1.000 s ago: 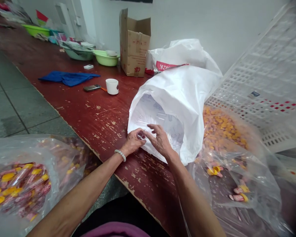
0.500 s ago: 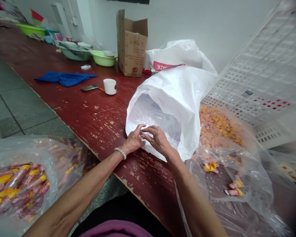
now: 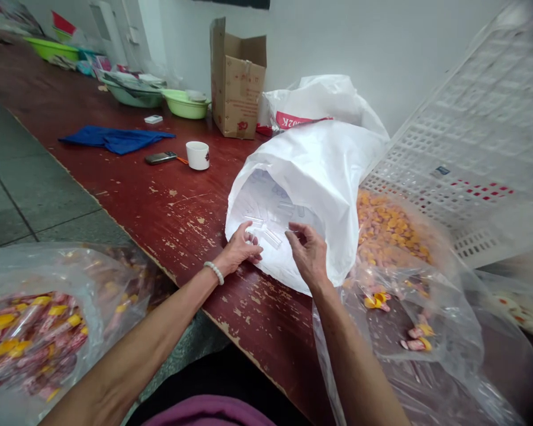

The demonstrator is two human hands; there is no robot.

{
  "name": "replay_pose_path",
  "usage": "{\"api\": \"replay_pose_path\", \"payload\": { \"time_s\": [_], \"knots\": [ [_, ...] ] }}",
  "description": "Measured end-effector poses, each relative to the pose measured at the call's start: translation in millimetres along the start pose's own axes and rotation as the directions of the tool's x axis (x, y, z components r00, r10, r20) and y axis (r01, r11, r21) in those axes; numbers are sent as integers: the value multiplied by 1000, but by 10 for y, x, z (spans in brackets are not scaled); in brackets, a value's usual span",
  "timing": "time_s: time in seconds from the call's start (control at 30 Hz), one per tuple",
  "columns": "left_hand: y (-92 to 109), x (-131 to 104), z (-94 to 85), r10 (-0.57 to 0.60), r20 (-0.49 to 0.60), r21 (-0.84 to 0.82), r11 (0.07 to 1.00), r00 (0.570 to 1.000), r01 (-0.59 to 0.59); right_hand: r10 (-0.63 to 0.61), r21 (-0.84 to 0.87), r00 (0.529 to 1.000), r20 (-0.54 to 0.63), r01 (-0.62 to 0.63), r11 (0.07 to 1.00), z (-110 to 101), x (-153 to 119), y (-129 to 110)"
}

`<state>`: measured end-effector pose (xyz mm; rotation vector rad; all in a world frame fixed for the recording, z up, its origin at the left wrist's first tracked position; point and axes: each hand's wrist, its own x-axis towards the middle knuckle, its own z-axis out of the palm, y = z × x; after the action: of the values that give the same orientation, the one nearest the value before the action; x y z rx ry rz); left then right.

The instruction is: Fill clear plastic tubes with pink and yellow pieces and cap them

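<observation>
A white woven sack (image 3: 311, 148) lies on its side, its mouth facing me. Several clear plastic tubes (image 3: 272, 238) rest on its white inner surface. At the left of the mouth my left hand (image 3: 240, 247), with a bead bracelet on its wrist, curls its thumb and fingers around what looks like one clear tube, mostly hidden. My right hand (image 3: 310, 253) is over the right part of the opening. Its thumb and forefinger are bent with a small gap, and I see nothing held between them.
Right of the sack are a clear bag of orange-yellow pieces (image 3: 388, 228) and a tilted white crate (image 3: 484, 148). A bag of candy-filled tubes (image 3: 35, 337) is at lower left. On the red table (image 3: 160, 219) stand a white cup (image 3: 198, 155), phone (image 3: 160, 158), blue cloth (image 3: 115, 139) and carton (image 3: 240, 89).
My hands were together at the sack's mouth and are now apart. The right hand has moved right, the left slightly left. The tubes between them now show more.
</observation>
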<state>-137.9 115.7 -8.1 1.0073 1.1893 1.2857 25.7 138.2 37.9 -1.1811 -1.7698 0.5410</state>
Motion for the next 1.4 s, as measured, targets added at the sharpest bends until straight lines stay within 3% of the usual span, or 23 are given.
{"api": "replay_pose_path", "payload": {
  "time_s": [0.1, 0.2, 0.3, 0.4, 0.5, 0.6, 0.73, 0.83, 0.93, 1.07, 1.2, 1.27, 1.4],
  "knots": [
    [-1, -43, -6, -63, 156, -316, 943, 986, 110, 99, 100, 994, 42, -102, 990, 144, -252, 44],
    [-34, -77, -10, -21, 196, -415, 904, 980, 102, 109, 125, 990, 94, -120, 985, 345, -484, 97],
    [-66, -97, 2, 13, 122, -389, 921, 992, 35, -11, 41, 987, 157, 5, 999, 431, -523, 157],
    [-75, -104, 24, 69, 4, -325, 944, 998, -64, -93, -137, 972, 214, 124, 983, 400, -323, 223],
    [-81, -90, 33, 102, -101, -237, 964, 990, -124, 0, -337, 979, 204, 70, 939, 373, -34, 302],
    [-102, -56, 10, 48, -186, -242, 966, 981, -93, 104, -378, 970, 221, -13, 926, 388, 146, 383],
    [-122, -35, -45, -39, -171, -307, 952, 985, -16, 158, -305, 967, 199, -92, 948, 366, 91, 373],
    [-105, -81, -37, -53, -144, -353, 936, 988, -1, 192, -27, 959, 206, -191, 981, 289, -105, 225],
    [-65, -170, 42, -22, -59, -438, 899, 998, -6, 211, 266, 955, 210, -263, 927, 225, -321, 37],
    [-24, -286, 202, 52, 26, -518, 855, 998, -31, 182, 247, 971, 156, -217, 944, 224, -531, -69],
    [-25, -360, 329, 125, -19, -388, 914, 992, -123, 82, 83, 994, 68, -88, 993, 266, -669, -31],
    [-35, -392, 367, 145, -31, -274, 950, 989, -148, 65, 48, 995, 79, -69, 997, 239, -735, -35],
    [-61, -440, 414, 205, -15, -45, 978, 979, -206, 20, 34, 989, 144, -25, 999, -76, -843, -41]
  ]
}}
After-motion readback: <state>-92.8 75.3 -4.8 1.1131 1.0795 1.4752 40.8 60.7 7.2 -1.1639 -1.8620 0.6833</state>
